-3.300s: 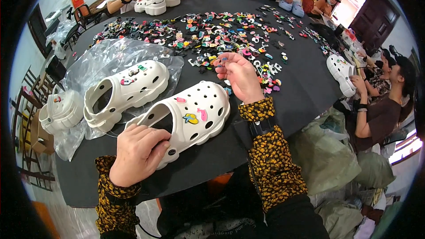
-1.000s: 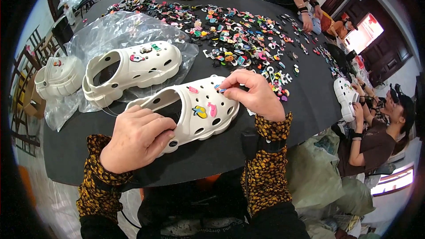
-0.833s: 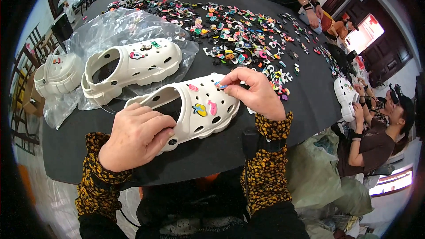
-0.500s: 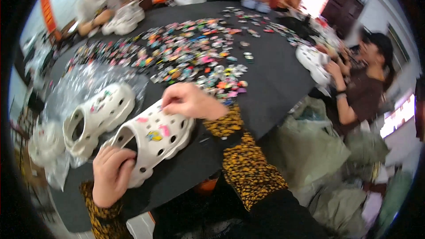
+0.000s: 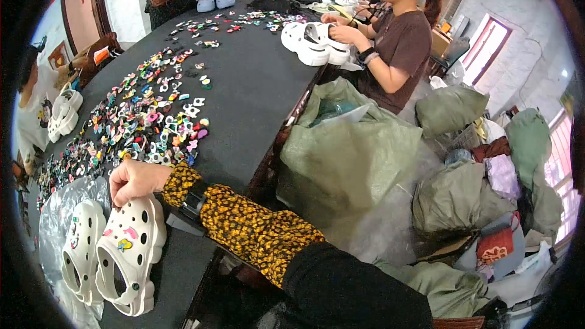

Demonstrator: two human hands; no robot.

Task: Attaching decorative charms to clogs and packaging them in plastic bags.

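A cream foam clog (image 5: pixel 135 240) with pink and yellow shoe charms on its upper lies at the near left of the table. Over its toe, my right hand (image 5: pixel 139 181) is closed in a pinch, fingertips against the holes. Whatever small thing is between the fingers is hidden. Beside it on the left is a matching clog (image 5: pixel 83 247), also bearing charms, partly on a clear plastic bag (image 5: pixel 52 222). Loose colourful shoe charms (image 5: pixel 146 119) lie spread beyond my hand. My left hand is out of the picture.
The dark tabletop (image 5: pixel 244 97) ends in an edge to my right. Past it stand large green sacks (image 5: pixel 353 158). A co-worker (image 5: pixel 396 42) across that side handles white clogs (image 5: pixel 311 42). More people work at the far end and far left.
The view has swung to the right, so the clogs now appear farther left and lower. My left hand has gone out of view. My right hand stays at the clog's toe.
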